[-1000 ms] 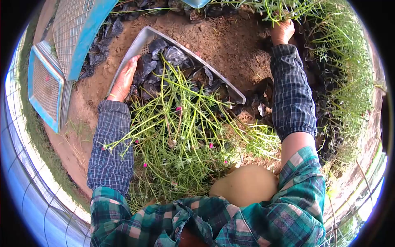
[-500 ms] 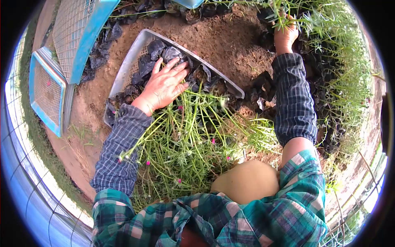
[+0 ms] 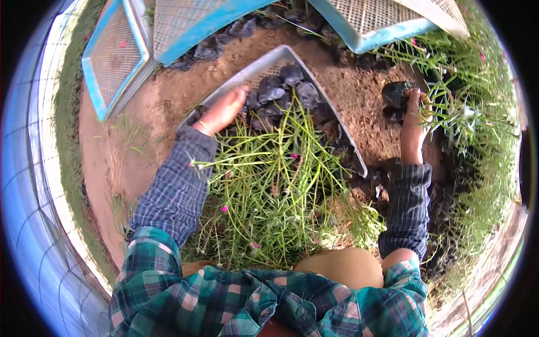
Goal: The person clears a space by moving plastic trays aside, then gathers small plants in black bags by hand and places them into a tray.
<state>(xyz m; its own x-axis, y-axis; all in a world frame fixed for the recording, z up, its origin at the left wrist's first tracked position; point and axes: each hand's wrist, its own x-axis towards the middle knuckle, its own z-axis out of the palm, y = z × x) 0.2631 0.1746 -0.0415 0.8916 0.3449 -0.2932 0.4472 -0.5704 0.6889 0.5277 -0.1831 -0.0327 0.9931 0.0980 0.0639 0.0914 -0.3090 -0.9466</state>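
Note:
My right hand [image 3: 416, 121] grips a potted seedling [image 3: 397, 94] by its stems, just above a black plastic bag of soil. The seedling's thin green shoots spread to the right of the hand. My left hand [image 3: 223, 110] is over the left part of a grey tray [image 3: 254, 69], fingers stretched out and holding nothing. Several black soil bags [image 3: 277, 91] stand packed in the tray, beside the left fingertips. Long green stems [image 3: 275, 185] with small pink flowers trail from these bags towards my body and hide the tray's near side.
Blue-rimmed mesh trays [image 3: 115, 56] lean at the far left, with more blue trays [image 3: 370, 28] along the back. Bare reddish soil [image 3: 359, 106] lies right of the grey tray. Dense leafy plants [image 3: 477, 163] line the right side.
My left hand has come off the black bags and moved left. The seedling's bag now shows apart from the plants in my right hand. The whole view has shifted.

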